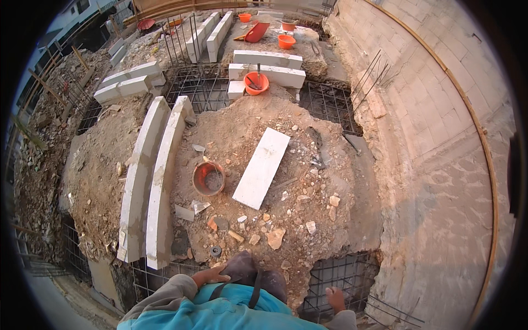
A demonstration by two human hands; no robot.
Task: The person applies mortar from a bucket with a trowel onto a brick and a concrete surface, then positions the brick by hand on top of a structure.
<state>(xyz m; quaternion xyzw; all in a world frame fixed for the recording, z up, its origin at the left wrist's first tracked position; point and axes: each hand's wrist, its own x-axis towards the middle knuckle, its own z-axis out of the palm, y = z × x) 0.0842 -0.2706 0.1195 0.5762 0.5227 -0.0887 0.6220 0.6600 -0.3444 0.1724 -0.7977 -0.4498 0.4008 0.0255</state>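
My left hand lies flat on my thigh, fingers stretched out and holding nothing. Off to the right, my right hand hangs over a pit with a rebar grid; its fingers are curled in and nothing shows in them. Ahead of me on the dirt lies a white block, set at a slant. To its left stands a worn orange bucket with grey residue inside. Broken block pieces, stones and a small dark ring-shaped piece are scattered nearer to me.
Two long rows of white blocks run along the left. Farther off, an orange bucket with tools stands by more block rows, near rebar-filled trenches. A red wheelbarrow-like tray sits behind. A block wall rises on the right.
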